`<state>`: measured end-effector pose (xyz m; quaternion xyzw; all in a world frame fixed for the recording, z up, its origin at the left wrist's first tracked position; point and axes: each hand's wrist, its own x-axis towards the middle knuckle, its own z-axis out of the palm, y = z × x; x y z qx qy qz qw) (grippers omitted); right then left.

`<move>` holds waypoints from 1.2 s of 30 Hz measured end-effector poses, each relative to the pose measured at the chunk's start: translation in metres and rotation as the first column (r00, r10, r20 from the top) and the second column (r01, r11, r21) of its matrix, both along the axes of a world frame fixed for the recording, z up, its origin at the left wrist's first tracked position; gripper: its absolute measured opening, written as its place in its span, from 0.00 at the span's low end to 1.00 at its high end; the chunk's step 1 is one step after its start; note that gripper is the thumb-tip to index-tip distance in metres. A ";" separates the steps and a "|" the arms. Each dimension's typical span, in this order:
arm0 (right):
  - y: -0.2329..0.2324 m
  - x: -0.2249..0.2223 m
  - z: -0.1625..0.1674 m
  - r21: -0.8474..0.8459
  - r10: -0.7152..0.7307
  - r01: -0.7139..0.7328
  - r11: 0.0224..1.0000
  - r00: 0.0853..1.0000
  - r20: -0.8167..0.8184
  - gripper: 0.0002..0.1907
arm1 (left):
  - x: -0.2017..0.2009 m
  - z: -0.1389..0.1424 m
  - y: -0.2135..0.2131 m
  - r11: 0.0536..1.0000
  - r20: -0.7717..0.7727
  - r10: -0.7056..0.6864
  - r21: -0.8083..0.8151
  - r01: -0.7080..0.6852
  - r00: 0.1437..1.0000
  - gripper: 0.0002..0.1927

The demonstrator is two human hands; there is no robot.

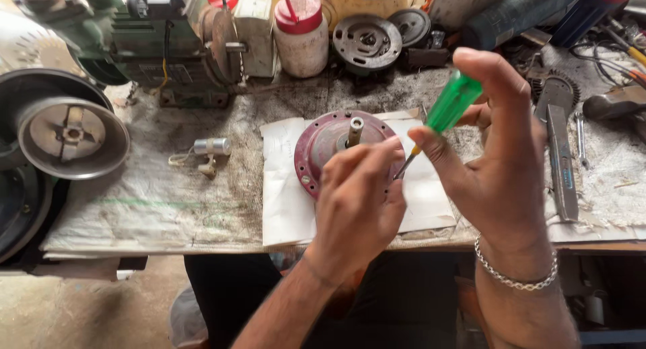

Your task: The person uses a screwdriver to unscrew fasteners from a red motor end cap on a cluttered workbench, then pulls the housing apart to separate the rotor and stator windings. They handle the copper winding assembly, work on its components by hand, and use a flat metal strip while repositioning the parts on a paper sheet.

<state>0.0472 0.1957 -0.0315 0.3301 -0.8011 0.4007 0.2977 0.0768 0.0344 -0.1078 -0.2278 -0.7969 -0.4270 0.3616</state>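
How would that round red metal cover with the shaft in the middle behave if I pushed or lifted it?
The red cover looks like thick cast metal, so probably stiff and heavy for its size. It lies flat on the white paper, so it would likely slide, dragging the paper, rather than roll. The left hand rests on its rim.

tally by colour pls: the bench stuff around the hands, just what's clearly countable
Green: 1, screwdriver in right hand
Red/maroon: 2, round cover under left hand, jar lid
White: 2, paper, jar
Silver: 2, capacitor, bracelet
Grey metal: 3, pulley, disc, file
Total: 10
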 end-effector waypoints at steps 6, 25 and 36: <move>0.006 0.001 0.001 -0.013 0.107 -0.106 0.994 0.992 0.073 0.36 | -0.015 0.004 0.011 0.964 0.085 0.069 -0.260 -0.045 0.994 0.34; 0.036 -0.004 -0.006 -0.110 0.125 -0.112 0.988 0.984 0.124 0.41 | -0.006 0.015 0.000 0.967 0.184 -0.021 -0.247 0.067 0.983 0.36; 0.024 -0.001 -0.014 -0.121 0.136 -0.123 0.985 0.985 0.107 0.29 | -0.009 0.020 -0.115 0.951 0.356 0.309 -0.115 -0.287 0.882 0.24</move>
